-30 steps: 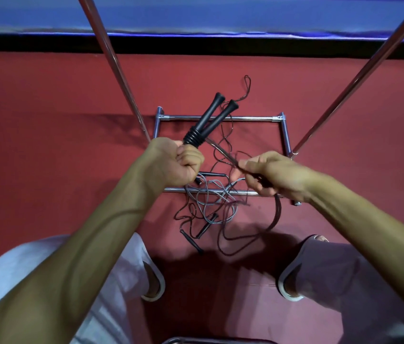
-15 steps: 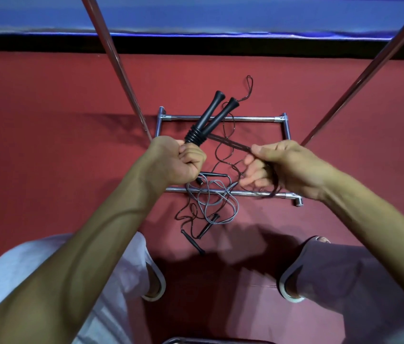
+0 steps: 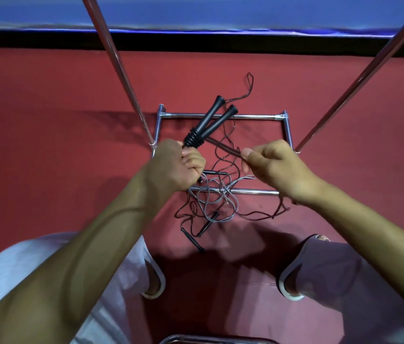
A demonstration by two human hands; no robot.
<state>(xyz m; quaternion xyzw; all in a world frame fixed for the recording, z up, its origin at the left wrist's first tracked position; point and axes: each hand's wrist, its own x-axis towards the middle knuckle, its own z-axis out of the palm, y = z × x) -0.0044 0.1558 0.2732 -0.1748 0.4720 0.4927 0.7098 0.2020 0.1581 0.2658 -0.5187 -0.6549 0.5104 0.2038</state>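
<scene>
My left hand (image 3: 179,167) grips the ribbed lower ends of two black skipping-rope handles (image 3: 210,122), which point up and away from me. The dark rope (image 3: 223,146) runs taut from the handles to my right hand (image 3: 274,163), which pinches it between thumb and fingers. The rest of that rope hangs down in loose loops below my right wrist to the red floor.
A tangle of grey and dark ropes (image 3: 214,202) with thin black handles lies on the red floor (image 3: 47,120) across a chrome rectangular frame (image 3: 253,116). Two chrome poles (image 3: 114,63) rise slanting from the frame's sides. My knees and slippers are below.
My right hand has slid along the rope and moved up and right, then back toward the handles, drawing the rope taut. The loose loop on the floor has shifted. My left hand stayed put.
</scene>
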